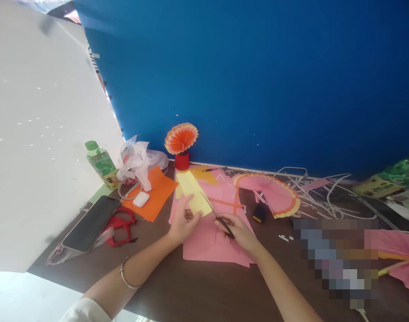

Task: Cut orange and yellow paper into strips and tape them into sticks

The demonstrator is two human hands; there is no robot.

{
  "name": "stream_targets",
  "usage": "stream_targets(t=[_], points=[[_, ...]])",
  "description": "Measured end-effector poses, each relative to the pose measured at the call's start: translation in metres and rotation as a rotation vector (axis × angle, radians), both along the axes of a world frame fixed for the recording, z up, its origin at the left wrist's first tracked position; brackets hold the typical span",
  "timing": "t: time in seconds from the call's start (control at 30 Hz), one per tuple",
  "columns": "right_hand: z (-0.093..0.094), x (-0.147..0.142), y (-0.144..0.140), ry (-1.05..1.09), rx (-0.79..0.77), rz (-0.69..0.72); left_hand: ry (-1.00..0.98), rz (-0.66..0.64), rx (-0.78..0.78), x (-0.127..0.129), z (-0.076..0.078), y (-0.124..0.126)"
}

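A pale yellow paper strip [192, 193] is being held off the table [191, 286], well in from its edges and nearer the back edge than the near one. It is long and narrow, slanting with its far end pointing toward the back edge. Dark-handled scissors [217, 217] are meeting its right edge low down, their thin blades angling up and back. Both are hovering over pink paper sheets [211, 243] that are lying flat.
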State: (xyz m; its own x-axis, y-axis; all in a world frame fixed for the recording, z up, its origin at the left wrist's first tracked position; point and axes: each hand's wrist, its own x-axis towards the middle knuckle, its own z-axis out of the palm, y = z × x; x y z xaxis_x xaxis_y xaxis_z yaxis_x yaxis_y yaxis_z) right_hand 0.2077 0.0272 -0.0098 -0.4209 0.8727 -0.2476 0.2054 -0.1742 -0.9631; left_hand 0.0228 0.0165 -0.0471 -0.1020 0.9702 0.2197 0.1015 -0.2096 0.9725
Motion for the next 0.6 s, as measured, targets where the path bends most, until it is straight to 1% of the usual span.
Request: stream_targets(t=[0.23,0.6], points=[[0.0024,-0.0021,-0.0015,0.022,0.0,0.003,0.036,-0.045,-0.002,0.0002,-0.0004,-0.0006],[0.0051,-0.0024,-0.0019,0.019,0.017,-0.01,0.049,-0.071,-0.02,0.0008,0.0014,-0.0021]])
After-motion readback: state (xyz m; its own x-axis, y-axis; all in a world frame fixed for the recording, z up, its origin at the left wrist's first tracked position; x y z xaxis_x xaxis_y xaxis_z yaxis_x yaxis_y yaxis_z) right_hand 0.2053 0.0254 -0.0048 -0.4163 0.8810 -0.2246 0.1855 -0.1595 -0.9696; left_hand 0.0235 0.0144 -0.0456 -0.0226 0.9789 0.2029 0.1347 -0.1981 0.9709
